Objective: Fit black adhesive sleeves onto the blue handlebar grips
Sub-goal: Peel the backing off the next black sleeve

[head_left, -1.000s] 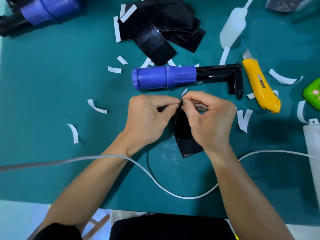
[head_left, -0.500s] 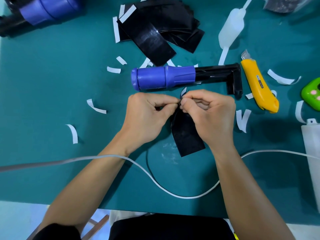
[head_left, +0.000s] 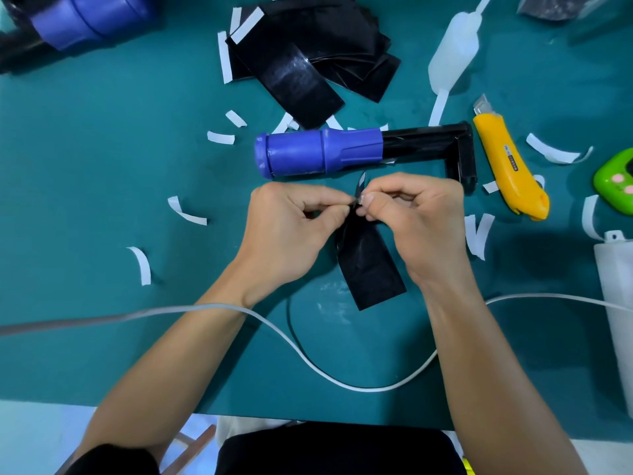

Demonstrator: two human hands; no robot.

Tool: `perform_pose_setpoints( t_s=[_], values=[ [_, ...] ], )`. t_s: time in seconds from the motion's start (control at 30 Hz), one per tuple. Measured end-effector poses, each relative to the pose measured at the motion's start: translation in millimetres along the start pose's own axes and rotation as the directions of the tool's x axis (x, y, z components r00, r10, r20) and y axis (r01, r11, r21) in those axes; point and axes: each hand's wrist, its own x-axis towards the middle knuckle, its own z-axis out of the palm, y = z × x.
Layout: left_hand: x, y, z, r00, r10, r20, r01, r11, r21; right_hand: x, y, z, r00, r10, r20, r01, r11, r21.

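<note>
A teal work mat (head_left: pixel 102 166) is shown spread under the job, with a blue handlebar grip (head_left: pixel 318 154) laid on its side across the middle on a black L-shaped bar (head_left: pixel 428 142), its blue part bare of any sleeve. A heap of black adhesive sleeves (head_left: pixel 308 56) is piled beyond it, a yellow utility knife (head_left: pixel 510 173) is parked to the right, and curled white liner strips (head_left: pixel 186 214) are scattered about. Just in front of the grip, the left hand (head_left: pixel 291 231) and the right hand (head_left: pixel 421 221) are brought together, both pinched on the upper corner of one black sleeve (head_left: pixel 370 265). The sleeve is held apart from the grip, its lower end trailing towards the mat. A small white liner tab (head_left: pixel 359 199) is glimpsed between the pinching fingers; whether it is lifted free cannot be told. The sleeve is judged light, thin and floppy, glossy on its face and tacky once the liner is off, so curling and self-sticking are to be expected. It is best taken by edges and corners and kept taut between both hands, the sticky face left untouched.
</note>
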Motion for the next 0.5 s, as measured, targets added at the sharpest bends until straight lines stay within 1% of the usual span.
perform_pose_setpoints(
  t_s=[0.1, 0.23, 0.37, 0.43, 0.5],
  values=[
    [1.3, 1.8, -0.2, 1.0, -0.025, 0.003, 0.025, 0.999, -0.033, -0.6, -0.3, -0.2, 1.0, 0.001, -0.017, 0.0, 1.0, 0.003],
    [2.6, 2.6, -0.8, 0.998, -0.054, 0.012, 0.055, 0.994, -0.094, -2.2, -0.9, -1.6, 0.998, -0.022, -0.06, 0.019, 0.999, -0.044],
    [4.7, 0.2, -3.8, 0.987, -0.159, -0.032, 0.152, 0.976, -0.158, -2.2, -7.0, -12.1, 0.99, -0.054, -0.132, 0.038, 0.992, -0.123],
    [7.0, -0.3, -7.4, 0.976, -0.21, -0.05, 0.202, 0.97, -0.133, -2.3, -10.8, -25.2, 0.974, -0.08, -0.21, 0.039, 0.981, -0.192],
    [10.1, 0.2, -13.3, 0.971, -0.239, -0.03, 0.237, 0.97, -0.046, -3.2, -13.5, -42.4, 0.969, -0.091, -0.231, 0.017, 0.952, -0.306]
  ],
)
